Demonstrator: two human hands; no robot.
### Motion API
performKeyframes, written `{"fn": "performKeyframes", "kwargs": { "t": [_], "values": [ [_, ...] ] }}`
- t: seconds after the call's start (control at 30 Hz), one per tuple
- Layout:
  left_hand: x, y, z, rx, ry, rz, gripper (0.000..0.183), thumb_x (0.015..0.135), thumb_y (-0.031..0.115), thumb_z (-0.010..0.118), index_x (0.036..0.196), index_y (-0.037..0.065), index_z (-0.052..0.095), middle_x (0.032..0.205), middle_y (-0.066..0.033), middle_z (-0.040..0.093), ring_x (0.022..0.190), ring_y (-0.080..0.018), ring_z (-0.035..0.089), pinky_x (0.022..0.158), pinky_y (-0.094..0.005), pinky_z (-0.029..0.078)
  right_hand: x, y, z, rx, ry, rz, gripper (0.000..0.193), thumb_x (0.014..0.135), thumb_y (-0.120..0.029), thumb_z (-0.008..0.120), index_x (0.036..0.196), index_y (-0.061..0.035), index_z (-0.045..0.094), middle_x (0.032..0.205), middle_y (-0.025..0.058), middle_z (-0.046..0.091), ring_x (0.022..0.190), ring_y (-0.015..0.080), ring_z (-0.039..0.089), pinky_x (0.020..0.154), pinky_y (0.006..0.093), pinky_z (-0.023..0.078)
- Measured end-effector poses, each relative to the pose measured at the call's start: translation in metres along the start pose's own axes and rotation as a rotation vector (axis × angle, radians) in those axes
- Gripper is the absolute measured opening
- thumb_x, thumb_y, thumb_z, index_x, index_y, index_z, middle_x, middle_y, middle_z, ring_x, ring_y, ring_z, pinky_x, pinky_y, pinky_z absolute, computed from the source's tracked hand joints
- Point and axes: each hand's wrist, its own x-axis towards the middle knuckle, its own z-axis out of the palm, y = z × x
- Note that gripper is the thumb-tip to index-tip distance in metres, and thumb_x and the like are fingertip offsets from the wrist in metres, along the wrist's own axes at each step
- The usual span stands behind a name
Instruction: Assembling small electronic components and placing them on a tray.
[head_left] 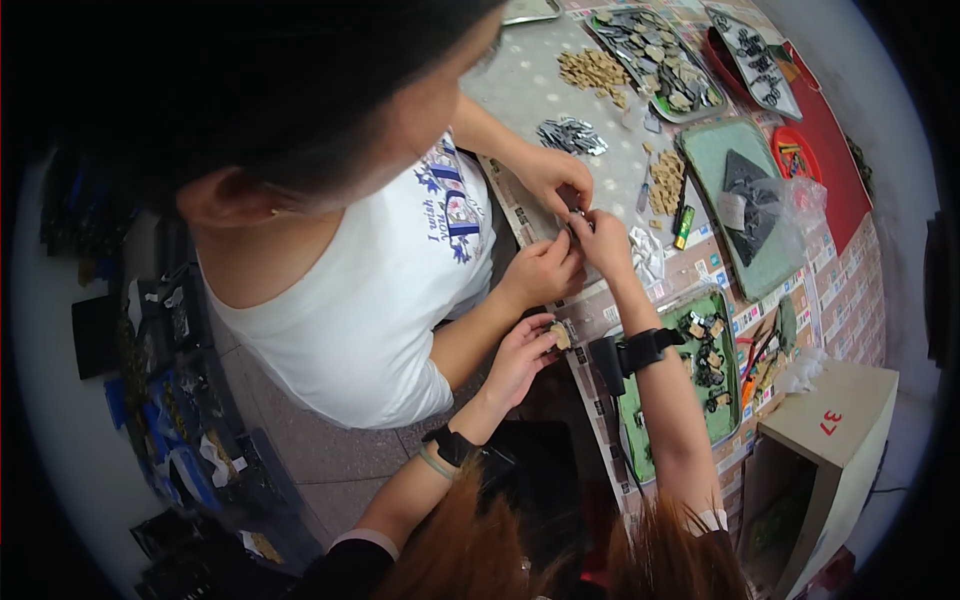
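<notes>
My left hand [523, 358] is closed round a small tan piece [561, 336] near the table's front edge. My right hand [603, 247] reaches across to the hands of a person in a white sleeveless top. Its thumb and fingers are pinched together right beside that person's far hand [560, 180] and near hand [545, 268]. Something small and dark lies among those fingers, too covered to name. Beyond my right forearm, a green-lined tray [637, 420] holds several small black parts with tan pieces on them.
Piles of tan pieces [592, 72] and silvery strips [571, 136] lie on the grey tabletop. A tray of flat pieces [655, 60], a green mat [712, 150] and a red dish [797, 155] stand farther right. A wooden box [845, 405] sits at the lower right.
</notes>
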Motion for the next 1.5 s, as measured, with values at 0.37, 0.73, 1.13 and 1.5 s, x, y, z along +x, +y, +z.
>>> {"fn": "performKeyframes", "kwargs": {
  "t": [0.37, 0.73, 1.13, 1.5],
  "values": [
    [0.052, -0.01, 0.029, 0.101, -0.045, 0.057, 0.028, 0.082, 0.006, 0.049, 0.11, 0.002, 0.044, 0.1, -0.0053, 0.052, 0.089, -0.0134, 0.052, 0.077, -0.0276, 0.042, -0.102, 0.077, -0.12, 0.472, 0.205, 0.395, 0.021, 0.081, -0.015, 0.053, 0.094, 0.0012, 0.058, 0.083, 0.0076, 0.061, 0.074, 0.0117, 0.056, 0.068, 0.0248, 0.044],
    [0.095, -0.032, 0.062, 0.271, 0.023, 0.229, 0.032, 0.08, 0.004, 0.053, 0.11, -0.002, 0.042, 0.096, -0.0067, 0.053, 0.081, -0.0106, 0.052, 0.069, -0.0219, 0.043, -0.217, 0.101, -0.106, 0.491, 0.283, 0.602, 0.018, 0.08, -0.012, 0.053, 0.094, -0.0007, 0.057, 0.09, 0.0093, 0.058, 0.076, 0.0161, 0.055, 0.067, 0.0262, 0.043],
    [0.195, -0.012, 0.06, 0.772, 0.319, 0.666, 0.027, 0.081, 0.005, 0.051, 0.106, -0.006, 0.048, 0.085, -0.0082, 0.056, 0.073, -0.0124, 0.053, 0.065, -0.0228, 0.043, -0.252, 0.109, -0.112, 0.48, 0.312, 0.711, 0.015, 0.082, -0.008, 0.052, 0.092, 0.001, 0.057, 0.081, 0.0038, 0.056, 0.072, 0.0089, 0.05, 0.065, 0.0215, 0.041],
    [0.177, -0.029, 0.073, 1.054, 0.511, 0.835, 0.04, 0.078, 0.01, 0.055, 0.113, -0.003, 0.041, 0.104, -0.0139, 0.048, 0.078, -0.0159, 0.05, 0.072, -0.0285, 0.04, -0.251, 0.162, -0.134, 0.417, 0.51, 0.693, 0.019, 0.079, -0.006, 0.051, 0.097, 0.0018, 0.054, 0.085, 0.01, 0.055, 0.068, 0.0146, 0.053, 0.062, 0.0249, 0.043]
  ]
}}
